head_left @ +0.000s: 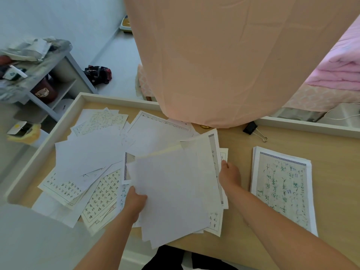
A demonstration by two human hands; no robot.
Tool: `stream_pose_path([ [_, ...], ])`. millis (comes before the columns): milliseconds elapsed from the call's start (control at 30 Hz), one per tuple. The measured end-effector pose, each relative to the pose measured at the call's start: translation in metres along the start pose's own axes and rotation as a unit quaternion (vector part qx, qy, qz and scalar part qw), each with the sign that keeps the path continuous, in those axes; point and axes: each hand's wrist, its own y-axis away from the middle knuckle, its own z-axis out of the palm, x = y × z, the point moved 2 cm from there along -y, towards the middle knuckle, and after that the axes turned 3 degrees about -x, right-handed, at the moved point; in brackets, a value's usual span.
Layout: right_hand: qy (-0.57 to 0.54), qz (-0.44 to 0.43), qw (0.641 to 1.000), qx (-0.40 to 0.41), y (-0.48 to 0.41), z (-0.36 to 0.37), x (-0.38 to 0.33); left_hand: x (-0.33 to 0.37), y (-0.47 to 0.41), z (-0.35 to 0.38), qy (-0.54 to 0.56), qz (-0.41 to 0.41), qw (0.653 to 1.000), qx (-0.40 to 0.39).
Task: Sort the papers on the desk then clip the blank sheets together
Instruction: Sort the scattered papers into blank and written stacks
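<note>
Left hand and right hand grasp blank sheets by their sides, long axis pointing away, leaning left.

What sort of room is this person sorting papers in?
Most likely a bedroom or dorm room: a folded pink blanket lies on a bed, a peach fabric curtain hangs over the light wooden desk, and a cluttered grey shelf unit stands left.

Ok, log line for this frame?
left hand grips blank sheets; right hand grips same sheaf; binder clip untouched; written stack at right
</note>
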Motion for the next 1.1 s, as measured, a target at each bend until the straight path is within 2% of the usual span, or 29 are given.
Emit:
stream_pose_path([
  [133, 0.063, -0.037, 0.995, -0.075, 0.002, 0.006, -0.013, 0.004, 0.0, 0.011, 0.049, -0.032, 0.997, -0.056],
  [233, 0.112, -0.052, 0.989, -0.077, 0.007, 0.013, -0.018, 0.009, 0.002, 0.017, 0.024, -0.01, 0.999, -0.023],
  [367, 0.074, -0.017, 0.993, -0.092, 0.016, 0.016, -0.024, 0.014, -0.003, 0.016, -0.019, 0.017, 1.0, -0.005],
  [467, 0.144, 0.007, 0.984, -0.104, 0.012, 0.013, -0.017, 0.017, -0.005, 0.013, -0.047, 0.032, 0.998, -0.013],
  [533, 0.216, 0.016, 0.972, -0.089, 0.01, 0.012, -0.013, 0.019, 0.0, 0.013, -0.112, 0.062, 0.992, 0.003],
  [600, 0.248, 0.002, 0.967, -0.053, 0.014, 0.012, -0.014, 0.023, 0.006, 0.013, -0.237, 0.151, 0.957, 0.069],
  [633, 0.252, -0.018, 0.967, -0.038, 0.017, 0.012, -0.017, 0.026, 0.007, 0.015, -0.312, 0.218, 0.921, 0.086],
  [700, 0.257, -0.074, 0.964, -0.014, 0.025, 0.011, -0.03, 0.028, 0.006, 0.028, -0.419, 0.324, 0.848, 0.015],
  [767, 0.269, -0.143, 0.952, 0.006, 0.035, 0.008, -0.049, 0.025, 0.002, 0.041, -0.463, 0.308, 0.825, -0.104],
  [833, 0.279, -0.215, 0.935, 0.04, 0.045, 0.002, -0.071, 0.022, -0.002, 0.048, -0.49, 0.262, 0.818, -0.149],
  [900, 0.26, -0.279, 0.921, 0.081, 0.057, -0.008, -0.094, 0.023, -0.005, 0.051, -0.498, 0.258, 0.816, -0.136],
  [1000, 0.167, -0.339, 0.919, 0.112, 0.075, -0.026, -0.127, 0.03, -0.007, 0.048, -0.507, 0.264, 0.81, -0.134],
  [1033, 0.111, -0.34, 0.928, 0.103, 0.082, -0.031, -0.137, 0.034, -0.008, 0.046, -0.485, 0.267, 0.823, -0.131],
  [1100, -0.027, -0.309, 0.948, 0.071, 0.089, -0.04, -0.154, 0.048, -0.006, 0.039, -0.356, 0.269, 0.889, -0.107],
])
